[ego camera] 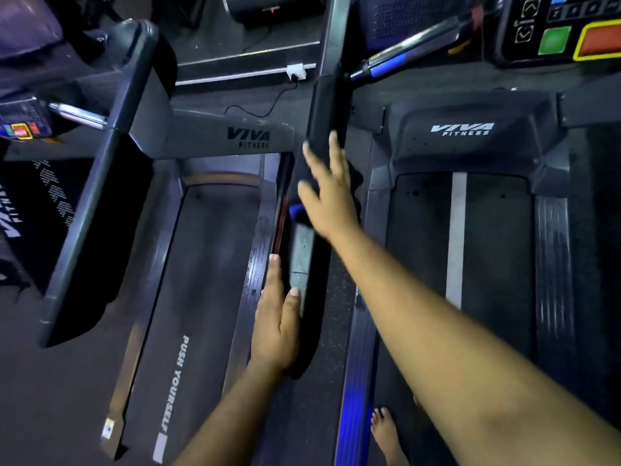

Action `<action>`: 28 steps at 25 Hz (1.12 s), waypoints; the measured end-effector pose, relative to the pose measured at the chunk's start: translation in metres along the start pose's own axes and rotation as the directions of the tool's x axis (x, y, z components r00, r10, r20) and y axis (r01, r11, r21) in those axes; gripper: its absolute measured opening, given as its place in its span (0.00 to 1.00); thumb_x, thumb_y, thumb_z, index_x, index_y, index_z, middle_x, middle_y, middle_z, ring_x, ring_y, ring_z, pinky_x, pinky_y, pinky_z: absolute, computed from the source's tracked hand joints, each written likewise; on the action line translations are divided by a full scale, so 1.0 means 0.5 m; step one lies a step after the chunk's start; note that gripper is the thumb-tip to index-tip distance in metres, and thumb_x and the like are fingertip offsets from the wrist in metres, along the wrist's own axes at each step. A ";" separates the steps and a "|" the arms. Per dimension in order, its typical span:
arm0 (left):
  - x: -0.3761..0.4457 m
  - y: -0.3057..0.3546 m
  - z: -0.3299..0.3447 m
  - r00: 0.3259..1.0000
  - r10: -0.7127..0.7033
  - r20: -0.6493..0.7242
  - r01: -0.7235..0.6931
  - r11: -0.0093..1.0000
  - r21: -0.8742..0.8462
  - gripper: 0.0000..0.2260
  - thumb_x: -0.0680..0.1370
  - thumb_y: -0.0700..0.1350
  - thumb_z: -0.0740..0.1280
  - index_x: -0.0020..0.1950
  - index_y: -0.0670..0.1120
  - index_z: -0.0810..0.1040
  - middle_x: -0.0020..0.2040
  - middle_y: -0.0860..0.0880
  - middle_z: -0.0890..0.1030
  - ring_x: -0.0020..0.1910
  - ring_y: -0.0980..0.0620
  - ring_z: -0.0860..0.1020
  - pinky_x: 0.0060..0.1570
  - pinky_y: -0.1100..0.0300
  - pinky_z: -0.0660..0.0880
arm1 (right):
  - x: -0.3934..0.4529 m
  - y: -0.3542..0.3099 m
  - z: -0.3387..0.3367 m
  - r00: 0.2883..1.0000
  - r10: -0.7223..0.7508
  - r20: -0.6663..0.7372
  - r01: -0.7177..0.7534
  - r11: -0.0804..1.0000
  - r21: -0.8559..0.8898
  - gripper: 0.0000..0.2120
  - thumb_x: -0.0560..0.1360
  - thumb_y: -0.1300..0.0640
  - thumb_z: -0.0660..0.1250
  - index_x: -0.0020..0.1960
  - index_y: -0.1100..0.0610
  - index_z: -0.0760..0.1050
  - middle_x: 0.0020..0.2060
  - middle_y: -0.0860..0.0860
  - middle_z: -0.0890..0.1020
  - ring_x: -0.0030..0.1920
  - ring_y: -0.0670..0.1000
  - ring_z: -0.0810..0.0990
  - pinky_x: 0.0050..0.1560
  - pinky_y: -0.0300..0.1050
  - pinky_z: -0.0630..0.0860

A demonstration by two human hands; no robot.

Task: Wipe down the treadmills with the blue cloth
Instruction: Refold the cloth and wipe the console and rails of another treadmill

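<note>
Two Viva Fitness treadmills stand side by side, the left treadmill [201,264] and the right treadmill [487,230]. Between them runs the left machine's dark handrail [302,260], from the upright down toward me. My right hand [327,190] lies blurred on the rail's upper part with its fingers spread, pressing a dark blue cloth [354,183] against it. A brighter blue edge of the cloth shows under the palm. Lower on the same rail, my left hand [277,327] rests along it with the thumb on top.
The right treadmill's console [571,31], with green and red buttons, is at the top right. The left one's console [23,129] is at the far left. A power cable and socket [295,72] lie on the floor behind. My bare foot [386,435] stands on the right belt's edge.
</note>
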State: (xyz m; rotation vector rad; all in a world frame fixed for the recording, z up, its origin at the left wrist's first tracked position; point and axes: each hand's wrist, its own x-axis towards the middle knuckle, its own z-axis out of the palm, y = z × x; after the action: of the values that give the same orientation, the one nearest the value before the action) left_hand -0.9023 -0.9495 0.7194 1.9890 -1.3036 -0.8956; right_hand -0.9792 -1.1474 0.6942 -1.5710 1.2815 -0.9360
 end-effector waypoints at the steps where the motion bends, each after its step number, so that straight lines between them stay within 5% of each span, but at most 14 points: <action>1: 0.000 -0.003 -0.003 1.000 -0.025 -0.011 0.024 0.998 -0.058 0.29 0.78 0.60 0.51 0.78 0.56 0.50 0.79 0.62 0.54 0.78 0.65 0.53 0.78 0.55 0.53 | -0.091 0.002 0.015 0.999 -0.042 0.009 0.041 0.999 0.031 0.29 0.77 0.53 0.61 0.78 0.48 0.62 0.81 0.53 0.46 0.81 0.58 0.44 0.78 0.52 0.49; 3: 0.009 -0.005 -0.005 0.997 -0.080 -0.009 0.078 0.984 -0.158 0.28 0.78 0.61 0.51 0.77 0.57 0.51 0.79 0.59 0.55 0.78 0.64 0.54 0.78 0.52 0.54 | -0.210 0.017 0.026 0.992 -0.115 0.052 0.112 0.992 0.053 0.29 0.77 0.50 0.60 0.78 0.49 0.62 0.81 0.54 0.46 0.81 0.57 0.43 0.78 0.49 0.46; 6: 0.014 0.002 -0.005 1.000 0.022 0.013 -0.021 0.997 -0.069 0.29 0.79 0.59 0.50 0.79 0.54 0.50 0.80 0.57 0.53 0.78 0.64 0.52 0.78 0.57 0.52 | -0.121 0.038 0.010 0.984 -0.167 0.068 0.163 0.985 0.057 0.30 0.76 0.47 0.59 0.77 0.49 0.63 0.81 0.54 0.48 0.80 0.58 0.44 0.77 0.52 0.46; 9: 0.022 0.003 0.005 0.996 0.073 0.048 -0.073 0.997 0.000 0.27 0.81 0.55 0.50 0.79 0.51 0.48 0.80 0.56 0.51 0.78 0.65 0.50 0.78 0.62 0.49 | -0.029 0.033 0.001 1.000 -0.008 -0.017 0.011 0.983 0.182 0.32 0.74 0.44 0.58 0.78 0.47 0.61 0.81 0.54 0.48 0.81 0.57 0.45 0.79 0.59 0.49; 12: 0.027 -0.015 0.002 0.997 0.059 0.040 -0.052 0.985 -0.162 0.28 0.80 0.59 0.51 0.78 0.54 0.48 0.81 0.53 0.50 0.79 0.60 0.49 0.79 0.53 0.48 | -0.178 0.031 0.036 0.997 0.072 -0.031 -0.062 0.966 0.250 0.34 0.76 0.46 0.59 0.80 0.49 0.54 0.81 0.55 0.46 0.81 0.55 0.43 0.79 0.60 0.48; 15: 0.029 -0.036 -0.004 1.000 0.015 0.010 -0.010 0.934 -0.357 0.25 0.79 0.60 0.53 0.76 0.62 0.54 0.81 0.51 0.52 0.79 0.59 0.51 0.79 0.46 0.49 | -0.359 0.041 0.056 0.998 -0.053 0.040 0.042 0.970 0.239 0.33 0.79 0.49 0.59 0.80 0.52 0.50 0.81 0.55 0.42 0.80 0.56 0.38 0.80 0.58 0.45; 19: 0.035 -0.050 -0.005 0.997 0.081 0.010 -0.076 0.965 -0.252 0.27 0.80 0.61 0.53 0.79 0.58 0.54 0.81 0.51 0.54 0.80 0.55 0.52 0.78 0.43 0.51 | -0.212 0.049 0.039 0.996 -0.088 0.019 0.083 0.980 0.183 0.32 0.77 0.50 0.59 0.79 0.52 0.57 0.81 0.58 0.47 0.81 0.57 0.43 0.79 0.61 0.47; 23: 0.030 -0.039 0.000 0.990 0.137 -0.018 -0.138 0.988 -0.067 0.30 0.80 0.56 0.50 0.80 0.46 0.52 0.81 0.50 0.53 0.80 0.58 0.51 0.79 0.49 0.50 | -0.231 0.044 0.053 0.993 0.097 -0.071 -0.068 0.941 0.332 0.35 0.75 0.47 0.56 0.80 0.49 0.54 0.81 0.54 0.53 0.80 0.48 0.48 0.79 0.45 0.48; 28: 0.013 -0.006 -0.013 0.993 0.102 -0.060 -0.108 0.990 -0.096 0.30 0.79 0.53 0.51 0.80 0.45 0.54 0.81 0.50 0.55 0.79 0.57 0.53 0.79 0.54 0.51 | -0.421 0.030 0.089 0.962 0.271 0.030 -0.265 0.903 0.338 0.30 0.79 0.43 0.51 0.79 0.44 0.47 0.81 0.51 0.54 0.80 0.51 0.52 0.79 0.52 0.52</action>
State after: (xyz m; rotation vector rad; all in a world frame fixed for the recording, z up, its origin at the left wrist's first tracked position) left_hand -0.8934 -0.9537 0.7195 1.8382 -1.2949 -0.8344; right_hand -0.9817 -0.9343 0.6605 -1.0895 1.2337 -0.9366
